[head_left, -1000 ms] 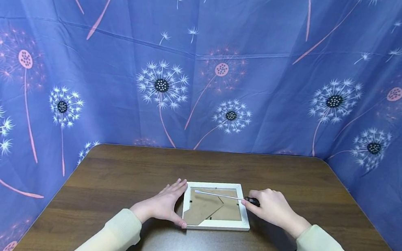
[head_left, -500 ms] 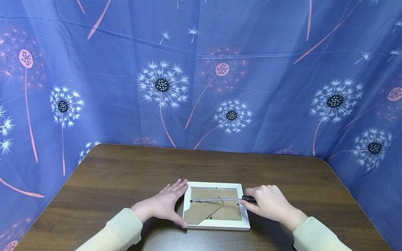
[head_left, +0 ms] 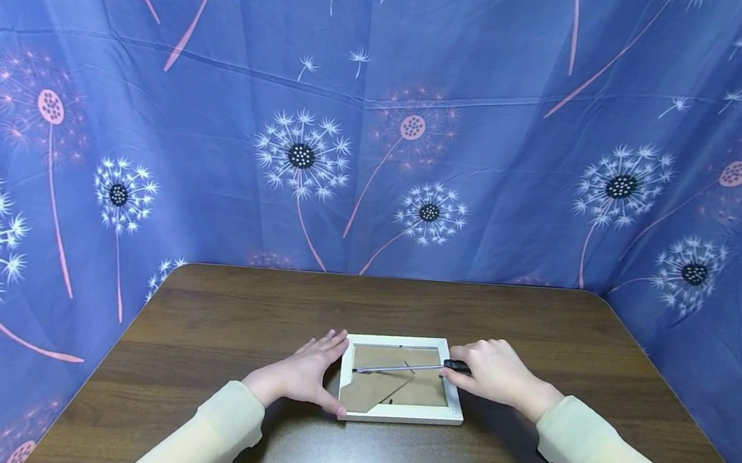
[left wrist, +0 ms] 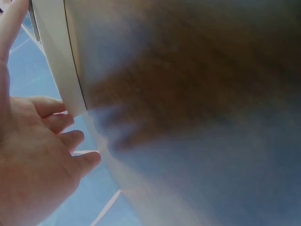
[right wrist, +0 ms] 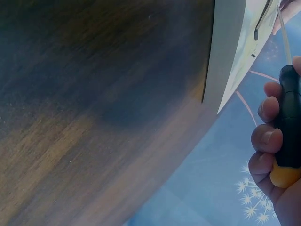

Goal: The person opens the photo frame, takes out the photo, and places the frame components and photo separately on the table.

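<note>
Table [head_left: 309, 300] beneath frame [head_left: 416, 415], curtain [head_left: 514, 224] behind

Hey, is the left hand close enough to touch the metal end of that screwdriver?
Probably yes. The left hand spreads along the left edge of the picture frame, and the screwdriver tip is near that edge; only the white border seems between them.

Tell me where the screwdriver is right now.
In the head view, the screwdriver is low and just right of center, gripped in the right hand and pointing leftward over the back of the white picture frame.
</note>
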Demonstrator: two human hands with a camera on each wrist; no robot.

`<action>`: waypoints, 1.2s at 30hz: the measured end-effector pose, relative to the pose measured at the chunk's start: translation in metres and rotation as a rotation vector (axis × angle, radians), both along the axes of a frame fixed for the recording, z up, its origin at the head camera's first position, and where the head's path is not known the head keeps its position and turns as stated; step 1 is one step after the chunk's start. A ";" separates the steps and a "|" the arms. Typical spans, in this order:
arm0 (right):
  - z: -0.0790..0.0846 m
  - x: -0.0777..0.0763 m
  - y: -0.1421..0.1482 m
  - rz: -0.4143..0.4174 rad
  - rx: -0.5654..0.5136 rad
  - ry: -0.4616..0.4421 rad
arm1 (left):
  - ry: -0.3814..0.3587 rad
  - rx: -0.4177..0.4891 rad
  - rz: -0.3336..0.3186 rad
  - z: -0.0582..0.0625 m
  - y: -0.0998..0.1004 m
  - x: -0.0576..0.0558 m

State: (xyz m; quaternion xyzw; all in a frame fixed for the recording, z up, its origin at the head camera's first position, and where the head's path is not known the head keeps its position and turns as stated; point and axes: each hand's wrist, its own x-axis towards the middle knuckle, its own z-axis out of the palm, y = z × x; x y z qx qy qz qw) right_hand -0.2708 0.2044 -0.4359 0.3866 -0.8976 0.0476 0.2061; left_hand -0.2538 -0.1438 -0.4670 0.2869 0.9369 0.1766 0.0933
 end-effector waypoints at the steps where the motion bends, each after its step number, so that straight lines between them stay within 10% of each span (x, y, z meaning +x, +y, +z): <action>1: 0.000 -0.001 0.000 -0.001 0.003 -0.009 | 0.001 0.000 -0.001 0.000 0.000 0.000; 36: -0.004 -0.011 -0.003 0.080 0.016 0.033 | 0.040 -0.025 -0.017 -0.004 0.001 -0.001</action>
